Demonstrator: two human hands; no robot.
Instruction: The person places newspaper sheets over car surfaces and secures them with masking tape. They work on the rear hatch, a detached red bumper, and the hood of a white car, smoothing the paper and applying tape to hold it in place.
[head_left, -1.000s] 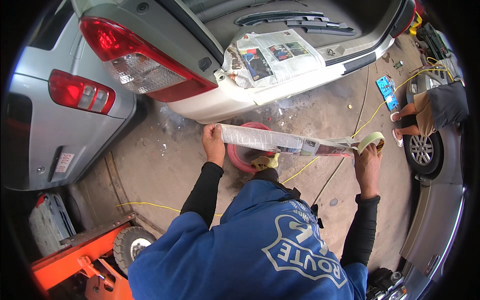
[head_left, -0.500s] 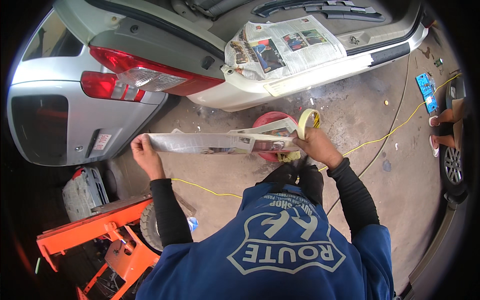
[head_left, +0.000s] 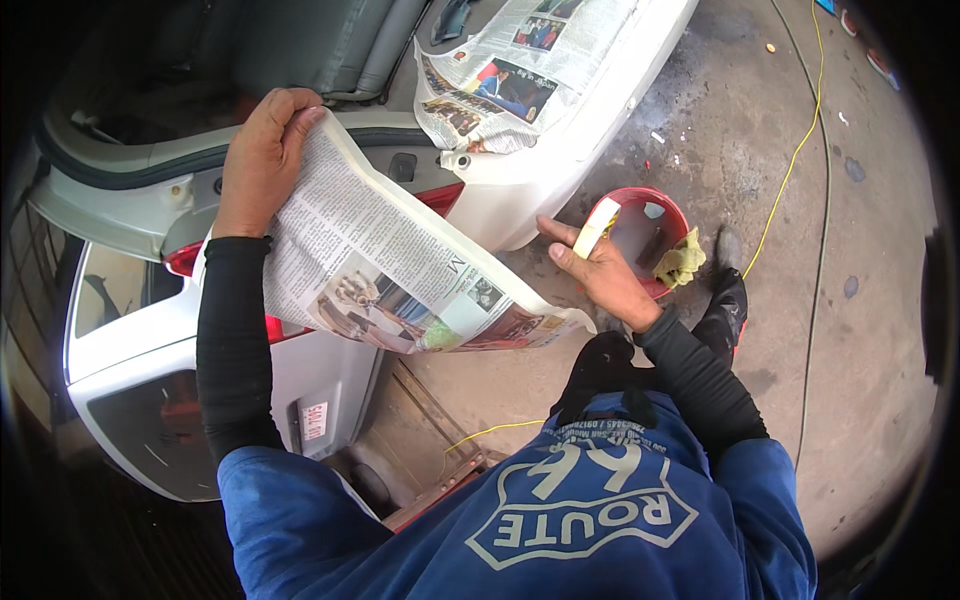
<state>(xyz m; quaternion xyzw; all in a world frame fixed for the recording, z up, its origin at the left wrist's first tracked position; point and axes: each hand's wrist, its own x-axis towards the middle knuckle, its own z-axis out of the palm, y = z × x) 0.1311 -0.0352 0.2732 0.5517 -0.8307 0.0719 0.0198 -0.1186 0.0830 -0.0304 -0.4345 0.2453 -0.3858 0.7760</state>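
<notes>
Newsprint is the working material: a newspaper sheet (head_left: 400, 265) is held against the rear corner of a white car (head_left: 560, 170), over the red tail lamp (head_left: 440, 197). The left hand (head_left: 262, 155) grips the sheet's upper corner at 11 o'clock, fingers clamped on the paper edge. The right hand (head_left: 598, 272), at 3 o'clock from the sheet, holds a tape roll (head_left: 596, 226) between thumb and fingers; the sheet's lower corner lies just beside the wrist.

Progress, as judged: one masking sheet (head_left: 505, 70) is already laid on the bumper area at 12 o'clock. The held sheet appears positioned but not yet fixed.

Orientation: the sheet's long axis runs from 10 o'clock to 4 o'clock, its printed face turned upward toward the camera. A red tub (head_left: 650, 232) with a yellow rag (head_left: 680, 262) stands on the floor (head_left: 850, 330) beyond the right hand.
</notes>
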